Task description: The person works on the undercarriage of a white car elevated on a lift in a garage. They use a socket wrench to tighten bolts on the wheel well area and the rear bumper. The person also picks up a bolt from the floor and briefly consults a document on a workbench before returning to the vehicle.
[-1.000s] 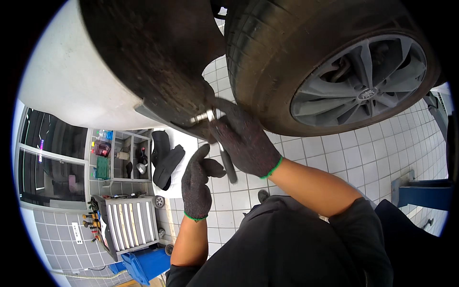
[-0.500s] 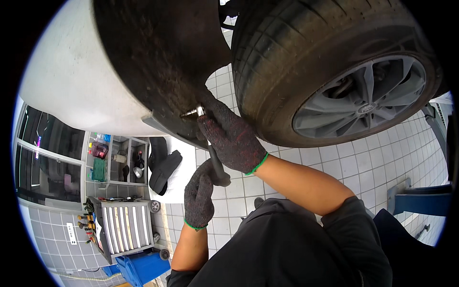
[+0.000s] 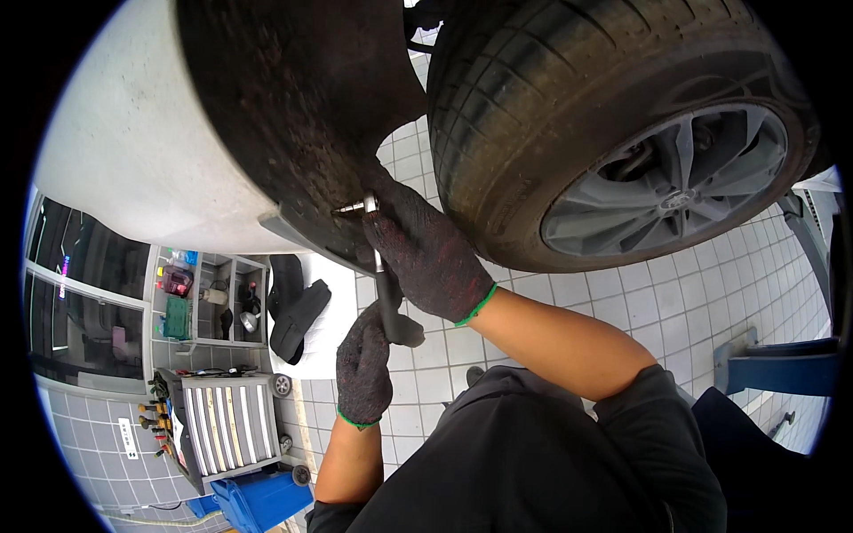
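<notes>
Ratchet (image 3: pixel 381 268), left of tire (image 3: pixel 484 133): right hand (image 3: pixel 431 256), left hand (image 3: pixel 364 364) both closed around it. I judge turning step in hand; next calls for steady swing.

Tiled floor (image 3: pixel 684 306), white surface (image 3: pixel 339 306)
A wheeled cabinet (image 3: pixel 229 422) stands on the floor at lower left; black pieces (image 3: pixel 299 322) lie on the white surface, left of centre.

Glossy metal wrench head (image 3: pixel 370 204), matt knitted gloves (image 3: pixel 435 266), rough, seemingly plastic wheel-arch liner (image 3: pixel 298 107)
</notes>
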{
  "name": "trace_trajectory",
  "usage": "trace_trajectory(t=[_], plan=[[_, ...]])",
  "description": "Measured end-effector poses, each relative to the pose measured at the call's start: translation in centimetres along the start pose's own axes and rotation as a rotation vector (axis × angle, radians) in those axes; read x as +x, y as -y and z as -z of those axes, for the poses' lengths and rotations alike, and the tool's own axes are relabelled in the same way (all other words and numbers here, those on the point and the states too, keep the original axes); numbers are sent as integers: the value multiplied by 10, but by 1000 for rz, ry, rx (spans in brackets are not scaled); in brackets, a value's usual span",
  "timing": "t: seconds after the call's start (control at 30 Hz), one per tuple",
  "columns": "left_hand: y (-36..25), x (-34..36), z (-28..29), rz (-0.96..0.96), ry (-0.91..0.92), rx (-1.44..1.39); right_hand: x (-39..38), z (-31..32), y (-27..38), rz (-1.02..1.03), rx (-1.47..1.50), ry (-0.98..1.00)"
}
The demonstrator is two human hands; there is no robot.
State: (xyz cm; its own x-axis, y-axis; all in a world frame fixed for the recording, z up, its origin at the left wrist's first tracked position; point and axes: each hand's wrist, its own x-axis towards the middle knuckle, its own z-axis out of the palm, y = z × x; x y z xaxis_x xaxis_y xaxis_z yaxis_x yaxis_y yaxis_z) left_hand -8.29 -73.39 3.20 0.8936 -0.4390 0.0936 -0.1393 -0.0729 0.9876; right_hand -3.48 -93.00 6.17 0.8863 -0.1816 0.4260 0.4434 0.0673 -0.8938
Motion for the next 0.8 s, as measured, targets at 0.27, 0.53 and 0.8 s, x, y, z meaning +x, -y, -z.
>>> trace_trajectory(t=[0.27,0.53,0.8], plan=[[-22,-1,4,-132,20,-139,12,15,31,-6,-183,177],[-40,9,-1,-443,-231,105,12,4,22,-111,112,206],[-30,7,5,-407,-172,58,21,9,41,-410,210,191]])
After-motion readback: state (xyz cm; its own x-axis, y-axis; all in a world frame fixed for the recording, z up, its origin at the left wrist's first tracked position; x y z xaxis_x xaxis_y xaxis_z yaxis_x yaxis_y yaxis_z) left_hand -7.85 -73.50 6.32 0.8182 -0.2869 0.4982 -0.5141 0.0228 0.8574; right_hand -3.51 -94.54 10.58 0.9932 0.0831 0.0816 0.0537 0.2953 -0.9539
